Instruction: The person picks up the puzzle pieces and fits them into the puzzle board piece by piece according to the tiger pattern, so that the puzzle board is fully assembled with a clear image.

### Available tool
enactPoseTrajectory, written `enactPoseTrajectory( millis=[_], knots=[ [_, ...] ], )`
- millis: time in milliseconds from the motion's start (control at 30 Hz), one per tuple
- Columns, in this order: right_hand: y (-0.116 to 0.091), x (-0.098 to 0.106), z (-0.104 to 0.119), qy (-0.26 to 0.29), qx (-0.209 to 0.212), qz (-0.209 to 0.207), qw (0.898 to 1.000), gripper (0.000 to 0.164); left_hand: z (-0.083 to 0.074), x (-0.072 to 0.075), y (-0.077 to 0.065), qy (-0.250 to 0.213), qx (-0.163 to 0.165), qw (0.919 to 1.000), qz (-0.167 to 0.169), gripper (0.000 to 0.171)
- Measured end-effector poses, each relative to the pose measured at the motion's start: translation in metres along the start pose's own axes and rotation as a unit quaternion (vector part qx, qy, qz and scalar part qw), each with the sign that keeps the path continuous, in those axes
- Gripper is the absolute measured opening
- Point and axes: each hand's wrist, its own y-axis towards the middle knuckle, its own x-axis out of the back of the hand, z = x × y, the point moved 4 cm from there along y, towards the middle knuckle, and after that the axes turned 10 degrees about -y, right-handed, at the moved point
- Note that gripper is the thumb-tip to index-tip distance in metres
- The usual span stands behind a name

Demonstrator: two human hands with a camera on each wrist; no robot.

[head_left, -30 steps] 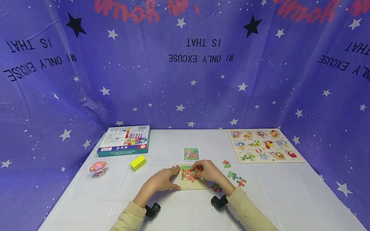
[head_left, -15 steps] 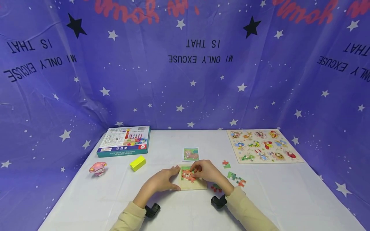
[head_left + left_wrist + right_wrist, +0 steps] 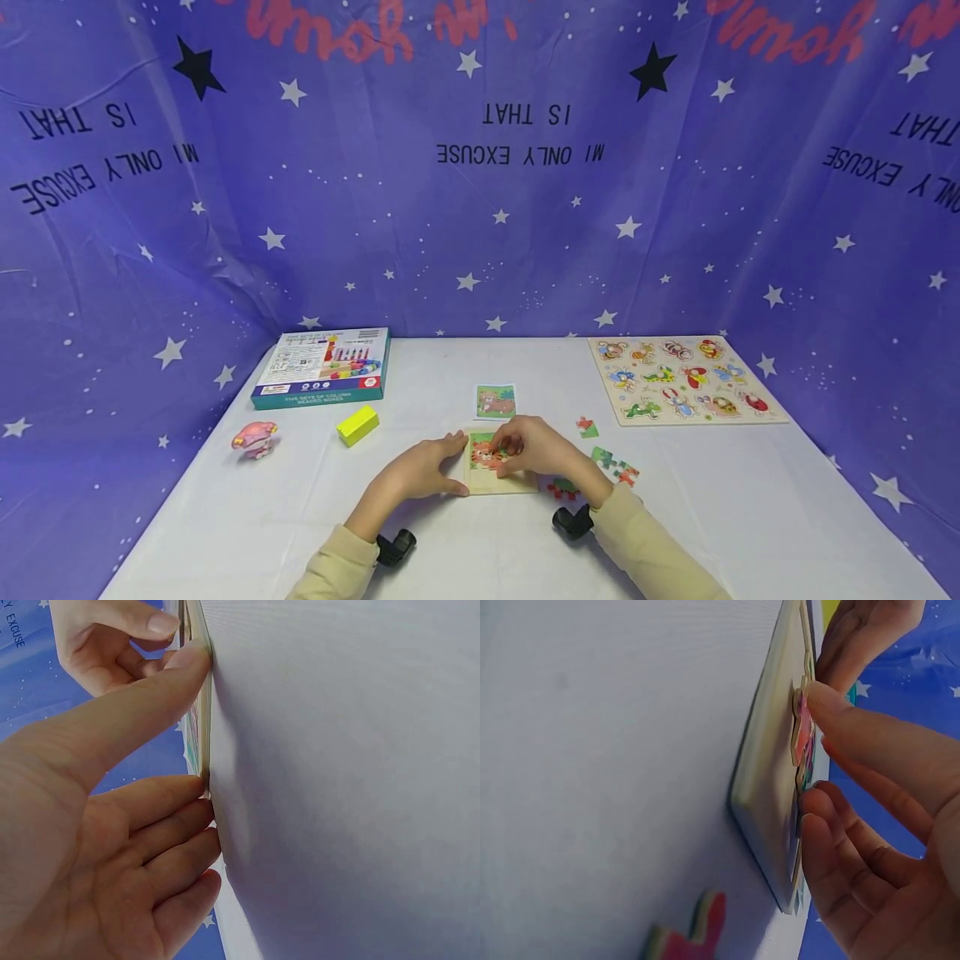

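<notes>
In the middle of the white table lies a pale wooden puzzle board point(image 3: 487, 483), its upper part filled with a tiger picture. Along its left edge, my left hand point(image 3: 422, 468) rests the tips of nearly straight fingers and thumb against the rim. Above the board, my right hand point(image 3: 542, 446) pinches a red puzzle piece point(image 3: 803, 731), which stands slightly raised from the board under the thumb. Those fingers cover the right side of the tiger picture. Loose jigsaw pieces point(image 3: 603, 457) lie right of the board, some red and green ones point(image 3: 562, 488) partly under the right wrist.
Behind the board is a small picture card point(image 3: 496, 402). A yellow block point(image 3: 358, 425), a pink figurine point(image 3: 255, 437) and a beaded toy box point(image 3: 324, 367) stand at left. An insect peg board point(image 3: 686, 379) lies at back right. A purple star-patterned cloth point(image 3: 468, 208) hangs behind.
My right hand has shifted slightly, its thumb a little lower on the board. The piece's red knob below the tiger's face is no longer visible there. My left hand stays put.
</notes>
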Motion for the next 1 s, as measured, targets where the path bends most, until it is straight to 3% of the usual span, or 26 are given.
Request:
enactPoseTrajectory(
  millis=[1000],
  knots=[
    [-0.0023,0.0001,0.002,-0.019,-0.021,-0.006,1.0,0.022,0.0,0.0004,0.0005,-0.001,-0.003,1.0,0.0,0.081]
  ],
)
